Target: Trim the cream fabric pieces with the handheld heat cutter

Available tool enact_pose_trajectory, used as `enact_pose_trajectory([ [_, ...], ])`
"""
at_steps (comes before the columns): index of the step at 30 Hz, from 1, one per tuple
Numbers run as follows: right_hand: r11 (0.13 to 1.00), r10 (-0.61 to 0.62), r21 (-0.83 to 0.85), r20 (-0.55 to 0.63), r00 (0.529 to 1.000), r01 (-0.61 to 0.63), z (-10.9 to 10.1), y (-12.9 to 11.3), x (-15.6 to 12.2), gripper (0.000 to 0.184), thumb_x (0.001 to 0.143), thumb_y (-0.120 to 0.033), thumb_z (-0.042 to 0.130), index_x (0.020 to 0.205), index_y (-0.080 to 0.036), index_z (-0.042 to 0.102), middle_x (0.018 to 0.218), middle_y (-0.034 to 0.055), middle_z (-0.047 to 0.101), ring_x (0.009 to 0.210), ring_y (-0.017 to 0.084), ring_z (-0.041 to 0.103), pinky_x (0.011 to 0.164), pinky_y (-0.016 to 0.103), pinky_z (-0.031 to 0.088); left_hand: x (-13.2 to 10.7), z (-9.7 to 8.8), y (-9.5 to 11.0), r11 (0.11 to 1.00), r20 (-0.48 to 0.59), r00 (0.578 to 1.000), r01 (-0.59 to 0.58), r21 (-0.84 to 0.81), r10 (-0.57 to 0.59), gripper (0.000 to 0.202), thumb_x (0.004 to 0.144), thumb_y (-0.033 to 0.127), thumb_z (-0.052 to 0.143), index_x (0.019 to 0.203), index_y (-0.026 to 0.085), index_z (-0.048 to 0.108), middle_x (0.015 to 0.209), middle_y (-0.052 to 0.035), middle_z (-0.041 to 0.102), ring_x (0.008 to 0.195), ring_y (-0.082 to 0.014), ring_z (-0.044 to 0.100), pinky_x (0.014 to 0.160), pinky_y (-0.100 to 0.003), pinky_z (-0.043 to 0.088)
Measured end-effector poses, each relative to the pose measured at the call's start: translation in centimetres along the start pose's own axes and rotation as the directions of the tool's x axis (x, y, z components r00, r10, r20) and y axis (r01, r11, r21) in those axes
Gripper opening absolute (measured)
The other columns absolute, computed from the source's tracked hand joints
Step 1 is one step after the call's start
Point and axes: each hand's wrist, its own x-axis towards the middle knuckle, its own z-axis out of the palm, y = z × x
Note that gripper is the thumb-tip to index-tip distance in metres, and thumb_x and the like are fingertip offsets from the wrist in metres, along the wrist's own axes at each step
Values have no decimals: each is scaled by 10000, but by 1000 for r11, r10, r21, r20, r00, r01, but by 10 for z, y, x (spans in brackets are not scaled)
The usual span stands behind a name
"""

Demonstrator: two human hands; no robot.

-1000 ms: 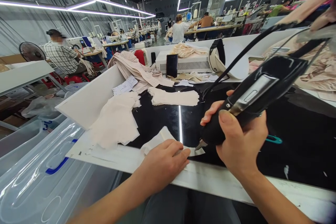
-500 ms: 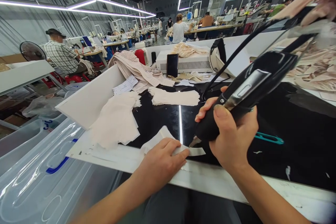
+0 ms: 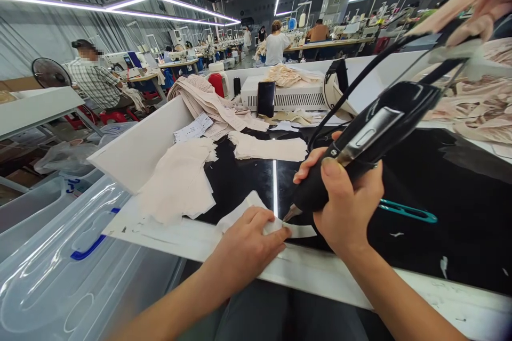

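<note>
Working at the near edge of a black tabletop (image 3: 416,261), just inside its white border (image 3: 188,238). Pressing on a pale fabric piece (image 3: 242,209) with the left hand (image 3: 253,237), with fingers drawn together and thumb stretched toward the tool; pinching or merely holding flat — impossible to tell, with so much cloth hidden underneath. Gripping a black handheld tool (image 3: 376,130) in the right hand (image 3: 348,208), with fingers wrapped round its body and thumb laid along the top, and with its metal tip (image 3: 293,213) set at the fabric's edge, right beside the left thumb. Probably partway through this piece, to judge by that tip and by a pale strip (image 3: 303,231) showing past the thumb; joined or separate, not clear. Apart from both hands, next to a large fabric pile (image 3: 176,184) at left and short of a smaller fabric bundle (image 3: 272,148) farther back: finished or waiting, impossible to say. Near a teal tool (image 3: 408,210) on the right, with pale scraps (image 3: 444,266) beyond
</note>
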Motion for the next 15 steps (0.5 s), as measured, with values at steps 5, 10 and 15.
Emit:
enact_pose_trajectory([
  [5, 999, 36, -25, 8, 999, -35, 4, 5, -2, 415, 938, -539, 968, 1065, -289, 662, 882, -74, 766, 649, 136, 715, 641, 291, 636, -2, 1, -2, 999, 24, 1000, 12, -43, -11, 253, 1198, 277, 681, 1423, 213, 777, 1226, -125, 732, 1155, -265, 752, 1009, -407, 717],
  [10, 999, -6, -38, 20, 1000, 6, 1, 4, 3, 431, 942, -560, 958, 1076, -295, 646, 868, -77, 748, 633, 147, 706, 631, 308, 639, 2, -13, -9, 966, 103, 989, 126, -226, -105, 295, 1233, 289, 610, 1470, 220, 773, 1327, -125, 766, 1205, -247, 787, 1070, -387, 705],
  [15, 992, -45, -116, 7, 999, 46, -10, -3, 13, 447, 929, -566, 976, 1044, -295, 640, 883, -63, 745, 652, 152, 695, 654, 325, 639, 13, -30, -28, 929, 124, 976, 207, -306, -177, 293, 1249, 219, 530, 1323, 187, 812, 1292, -97, 802, 1203, -216, 805, 1139, -363, 680],
])
